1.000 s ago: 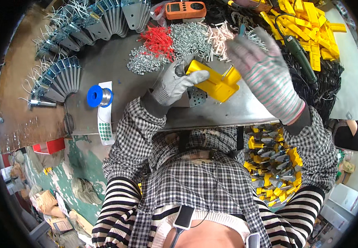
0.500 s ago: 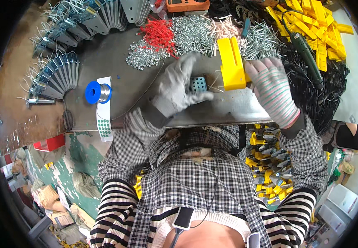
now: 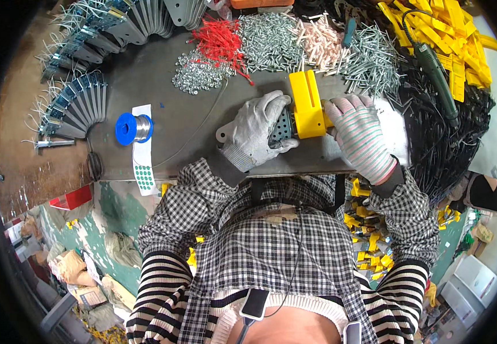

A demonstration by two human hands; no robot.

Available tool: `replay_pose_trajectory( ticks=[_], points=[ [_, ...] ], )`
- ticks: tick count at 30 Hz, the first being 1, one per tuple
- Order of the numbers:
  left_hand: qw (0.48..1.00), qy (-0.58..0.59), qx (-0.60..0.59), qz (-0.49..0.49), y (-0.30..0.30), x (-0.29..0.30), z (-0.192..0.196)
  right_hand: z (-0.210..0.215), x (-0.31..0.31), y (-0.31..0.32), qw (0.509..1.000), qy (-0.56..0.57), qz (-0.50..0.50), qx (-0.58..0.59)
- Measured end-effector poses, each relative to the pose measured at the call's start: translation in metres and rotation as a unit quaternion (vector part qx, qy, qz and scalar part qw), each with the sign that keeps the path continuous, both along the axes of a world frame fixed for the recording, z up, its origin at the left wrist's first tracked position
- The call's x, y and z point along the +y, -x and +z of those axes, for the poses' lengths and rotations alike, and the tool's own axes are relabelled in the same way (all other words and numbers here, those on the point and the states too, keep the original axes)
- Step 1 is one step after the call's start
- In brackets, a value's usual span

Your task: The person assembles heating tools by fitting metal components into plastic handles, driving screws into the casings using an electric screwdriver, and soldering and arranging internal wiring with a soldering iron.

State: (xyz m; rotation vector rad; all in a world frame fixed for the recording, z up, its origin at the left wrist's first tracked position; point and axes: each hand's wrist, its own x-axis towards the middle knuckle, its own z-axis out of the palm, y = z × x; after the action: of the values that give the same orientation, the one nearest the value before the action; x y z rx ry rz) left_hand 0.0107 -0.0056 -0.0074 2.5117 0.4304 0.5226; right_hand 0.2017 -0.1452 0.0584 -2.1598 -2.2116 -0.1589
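In a grey work glove, my left hand (image 3: 258, 131) is closed around a metal bracket part with a perforated blue-grey face (image 3: 281, 127). Its rounded metal tab (image 3: 223, 132) with a hole sticks out on the wrist side. My right hand (image 3: 361, 136), in a striped knit glove, grips the right side of a yellow plastic housing (image 3: 308, 107). The housing's left side meets the perforated part at the front of the bench. The glove hides the right fingertips, and I cannot tell how far the two pieces overlap.
Along the back lie piles of nuts (image 3: 194, 73), red ties (image 3: 219, 43), screws (image 3: 268, 43) and pink pieces (image 3: 320, 40). Yellow housings (image 3: 457, 34), a green power tool (image 3: 435, 74) and black strips (image 3: 449, 132) sit right. A solder spool (image 3: 128, 128) and fanned metal plates (image 3: 76, 106) stand left.
My left hand has closed around the perforated part. My right hand has brought the yellow housing left and nearer, up against that part.
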Motion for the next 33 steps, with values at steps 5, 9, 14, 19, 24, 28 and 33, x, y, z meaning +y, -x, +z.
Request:
replay_pose_trajectory(
  ticks=[5,9,14,19,24,28,33],
  points=[
    [1.000,0.026,-0.009,-0.008,0.010,-0.009,-0.001,-0.003,-0.005,-0.003,0.995,0.065,-0.001,0.074],
    [0.999,0.041,-0.024,-0.008,0.011,-0.011,0.001,-0.005,-0.010,0.001,0.997,0.064,0.017,0.030],
    [0.999,0.048,-0.023,-0.009,0.013,-0.010,0.002,0.003,-0.009,-0.003,0.994,0.093,0.031,0.047],
    [0.998,0.047,-0.035,-0.009,0.017,-0.014,0.004,0.011,-0.004,-0.003,0.991,0.110,0.044,0.067],
    [0.999,0.038,-0.020,-0.011,0.019,-0.015,0.004,0.016,0.000,-0.006,0.986,0.126,0.059,0.091],
    [0.999,0.024,-0.023,-0.011,0.020,-0.015,0.003,0.003,-0.003,-0.013,0.980,0.036,0.069,0.182],
    [0.998,0.049,-0.027,-0.018,0.019,-0.011,0.006,0.003,-0.006,-0.005,0.968,0.022,0.044,0.247]
  ],
)
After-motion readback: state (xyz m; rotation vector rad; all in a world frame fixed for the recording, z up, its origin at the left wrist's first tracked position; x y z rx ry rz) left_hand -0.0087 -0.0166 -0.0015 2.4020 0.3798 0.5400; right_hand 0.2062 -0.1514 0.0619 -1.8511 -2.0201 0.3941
